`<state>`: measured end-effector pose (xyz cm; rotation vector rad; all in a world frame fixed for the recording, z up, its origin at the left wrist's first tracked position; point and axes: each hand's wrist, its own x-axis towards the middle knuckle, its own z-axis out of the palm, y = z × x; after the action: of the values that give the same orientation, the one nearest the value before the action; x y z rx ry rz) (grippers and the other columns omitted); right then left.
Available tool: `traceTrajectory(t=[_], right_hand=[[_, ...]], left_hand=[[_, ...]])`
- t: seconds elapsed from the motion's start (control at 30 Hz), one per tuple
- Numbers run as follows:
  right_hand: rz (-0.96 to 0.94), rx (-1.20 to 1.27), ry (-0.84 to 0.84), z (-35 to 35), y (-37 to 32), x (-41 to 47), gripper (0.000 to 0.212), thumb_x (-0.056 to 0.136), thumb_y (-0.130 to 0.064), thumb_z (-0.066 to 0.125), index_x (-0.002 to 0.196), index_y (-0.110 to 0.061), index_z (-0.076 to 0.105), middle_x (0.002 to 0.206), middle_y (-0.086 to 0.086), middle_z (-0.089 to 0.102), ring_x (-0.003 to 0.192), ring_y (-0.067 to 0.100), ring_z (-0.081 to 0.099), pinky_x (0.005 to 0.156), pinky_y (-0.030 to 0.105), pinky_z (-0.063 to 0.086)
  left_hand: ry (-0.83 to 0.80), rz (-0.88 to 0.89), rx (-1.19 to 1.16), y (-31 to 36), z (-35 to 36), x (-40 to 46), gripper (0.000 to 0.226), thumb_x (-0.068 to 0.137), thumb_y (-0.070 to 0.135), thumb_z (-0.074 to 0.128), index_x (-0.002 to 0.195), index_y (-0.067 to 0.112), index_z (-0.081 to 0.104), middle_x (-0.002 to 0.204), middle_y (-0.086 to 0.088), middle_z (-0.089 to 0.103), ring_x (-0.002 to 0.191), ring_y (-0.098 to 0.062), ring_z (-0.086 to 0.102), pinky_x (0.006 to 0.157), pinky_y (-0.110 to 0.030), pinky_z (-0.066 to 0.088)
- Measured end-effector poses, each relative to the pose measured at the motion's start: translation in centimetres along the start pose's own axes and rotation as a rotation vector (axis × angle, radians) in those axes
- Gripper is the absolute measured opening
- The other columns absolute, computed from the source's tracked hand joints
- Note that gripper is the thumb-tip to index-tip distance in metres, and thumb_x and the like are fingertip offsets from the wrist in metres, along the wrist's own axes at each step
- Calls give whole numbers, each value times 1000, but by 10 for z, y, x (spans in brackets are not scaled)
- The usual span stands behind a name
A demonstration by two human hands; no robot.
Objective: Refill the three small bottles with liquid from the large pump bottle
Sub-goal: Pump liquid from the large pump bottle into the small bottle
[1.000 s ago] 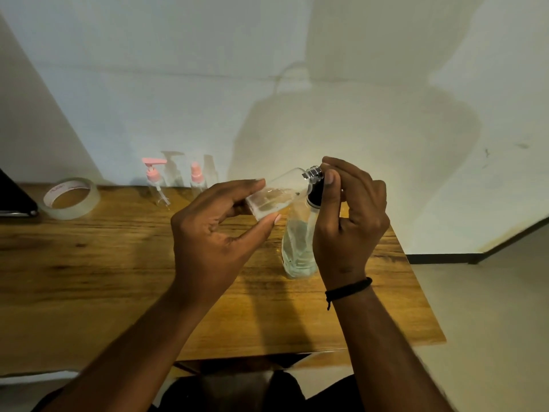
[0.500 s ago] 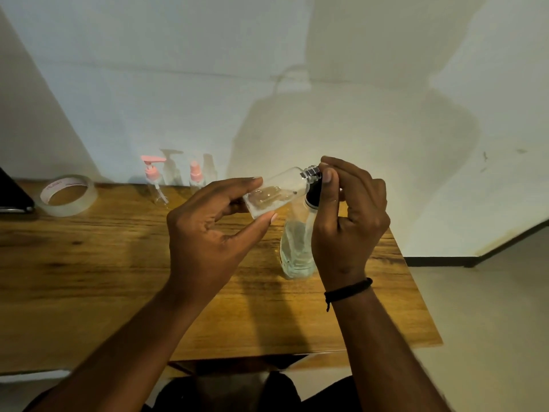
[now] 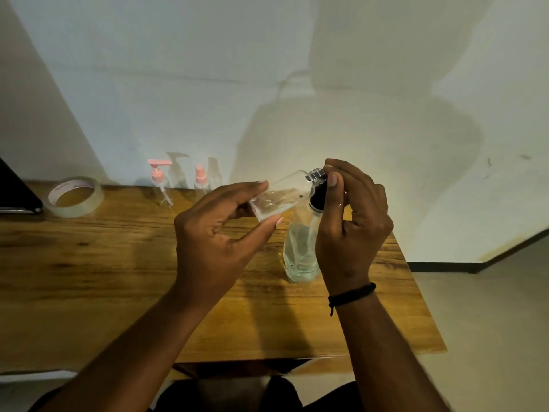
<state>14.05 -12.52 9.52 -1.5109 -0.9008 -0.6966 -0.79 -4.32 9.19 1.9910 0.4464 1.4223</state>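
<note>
Refill station, wooden counter (image 3: 89, 278).
Your left hand (image 3: 217, 233) pinches a small clear plastic bottle (image 3: 279, 197), tilted to the large clear pump bottle (image 3: 300, 251); your right hand (image 3: 353, 224) grips its black-and-silver pump head (image 3: 318, 185).

The brown wooden desk (image 3: 89, 263) shows a grained, faintly glossy surface. The small clear plastic bottle (image 3: 279, 194) looks smooth and shiny, with a bright faceted metal collar (image 3: 317, 176). The large clear pump bottle (image 3: 300, 251) is glossy. The clear roll of tape (image 3: 75, 197) gleams. The pale wall (image 3: 148, 84) looks matt.
</note>
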Motion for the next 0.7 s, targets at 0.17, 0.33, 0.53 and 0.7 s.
traceTrajectory(t=[0.17, 0.33, 0.53, 0.7], right_hand=[[3, -3, 24, 0, -4, 2, 21, 103, -13, 58, 102, -8, 78, 107, 4, 78, 93, 20, 70, 74, 50, 53], [8, 3, 15, 2, 1, -5, 20, 104, -14, 58, 103, -9, 77, 108, 4, 78, 92, 25, 71, 74, 53, 52], [-26, -23, 2, -1, -1, 3, 21, 103, -15, 58, 102, -7, 78, 107, 4, 78, 92, 23, 71, 72, 53, 52], [-29, -22, 10, 1, -2, -2, 21, 104, -15, 58, 102, -7, 78, 108, 5, 78, 93, 21, 70, 73, 53, 53]], left_hand=[[17, 1, -4, 0, 1, 1, 44, 81, 9, 89, 121, 0, 72, 116, -9, 75, 107, -15, 74, 82, -35, 64], [16, -7, 1, -1, 0, 0, 44, 80, 10, 89, 120, -1, 73, 115, -8, 75, 106, -16, 74, 83, -35, 64], [11, -38, -32, -1, 0, 0, 44, 80, 11, 89, 119, -1, 72, 115, -8, 75, 105, -14, 75, 84, -32, 64], [12, -52, -55, -4, -1, 0, 44, 80, 12, 89, 118, -3, 72, 114, -9, 75, 106, -15, 75, 85, -34, 63]])
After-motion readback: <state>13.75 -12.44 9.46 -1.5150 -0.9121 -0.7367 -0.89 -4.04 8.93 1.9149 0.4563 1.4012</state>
